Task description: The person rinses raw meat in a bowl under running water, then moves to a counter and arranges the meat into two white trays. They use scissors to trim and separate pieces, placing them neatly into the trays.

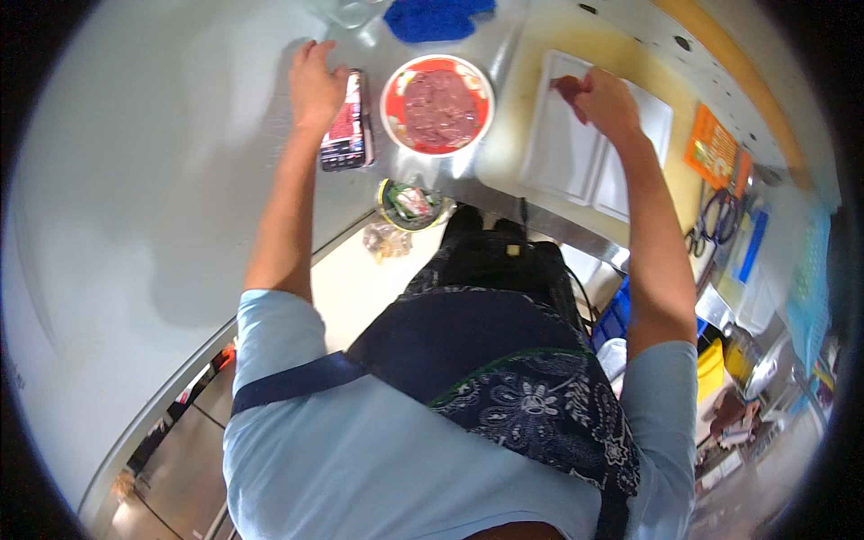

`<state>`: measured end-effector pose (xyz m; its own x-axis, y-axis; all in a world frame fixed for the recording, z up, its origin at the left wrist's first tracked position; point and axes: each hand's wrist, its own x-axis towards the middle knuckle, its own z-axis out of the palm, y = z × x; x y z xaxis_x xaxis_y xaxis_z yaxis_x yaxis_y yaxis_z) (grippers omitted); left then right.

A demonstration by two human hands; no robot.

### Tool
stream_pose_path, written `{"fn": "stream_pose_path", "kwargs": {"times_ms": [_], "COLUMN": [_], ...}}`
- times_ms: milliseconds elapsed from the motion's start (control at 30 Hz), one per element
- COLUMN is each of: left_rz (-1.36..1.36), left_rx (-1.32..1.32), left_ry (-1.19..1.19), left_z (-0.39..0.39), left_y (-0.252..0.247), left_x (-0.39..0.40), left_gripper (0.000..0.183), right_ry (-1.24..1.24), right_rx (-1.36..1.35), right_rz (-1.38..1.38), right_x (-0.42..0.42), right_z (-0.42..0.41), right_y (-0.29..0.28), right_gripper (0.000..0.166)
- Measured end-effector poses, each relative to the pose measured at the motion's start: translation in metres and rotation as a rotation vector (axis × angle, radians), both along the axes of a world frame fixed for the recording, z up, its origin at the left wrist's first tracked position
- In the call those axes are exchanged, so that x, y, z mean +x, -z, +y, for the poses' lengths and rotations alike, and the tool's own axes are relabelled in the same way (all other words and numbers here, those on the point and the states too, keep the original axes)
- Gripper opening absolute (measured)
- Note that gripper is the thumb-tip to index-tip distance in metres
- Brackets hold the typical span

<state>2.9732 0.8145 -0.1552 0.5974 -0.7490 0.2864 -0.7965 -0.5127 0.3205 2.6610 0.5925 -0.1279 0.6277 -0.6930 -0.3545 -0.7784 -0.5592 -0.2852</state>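
Observation:
My left hand (317, 86) is at the upper left, its fingers apart and nothing seen in it, beside a lit smartphone (347, 128) that lies on the metal worktop. Just right of the phone stands a red patterned bowl with a white rim (385, 115), holding raw minced or sliced meat (441, 108). My right hand (606, 101) pinches a dark red piece of meat (570, 91) over a white divided plastic tray (560, 158). The tray lies at a slant on a yellowish board (503, 152).
A blue cloth (439, 19) lies beyond the bowl. To the right are an orange packet (711, 145), scissors (721, 216) and a blue-handled tool (754, 246). Below the worktop's edge stand a small bin with waste (410, 204) and a clear plastic bag (387, 241).

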Motion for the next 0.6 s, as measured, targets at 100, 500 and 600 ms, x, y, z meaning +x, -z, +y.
{"fn": "stream_pose_path", "kwargs": {"times_ms": [100, 500, 600], "left_rz": [0.069, -0.018, -0.115], "left_rx": [-0.055, 0.128, 0.229], "left_ry": [0.155, 0.852, 0.818], "left_z": [-0.026, -0.122, -0.129], "left_y": [-0.032, 0.002, 0.005], "left_x": [-0.046, -0.185, -0.188], "left_gripper": [0.038, 0.026, 0.028], "right_ry": [0.002, 0.053, -0.001], "right_rx": [-0.094, -0.075, -0.242], "right_rz": [-0.097, -0.36, -0.423], "right_x": [-0.005, -0.015, -0.019], "right_z": [0.002, -0.002, -0.017], "right_y": [0.01, 0.02, 0.039], "right_gripper": [0.041, 0.013, 0.017]}}
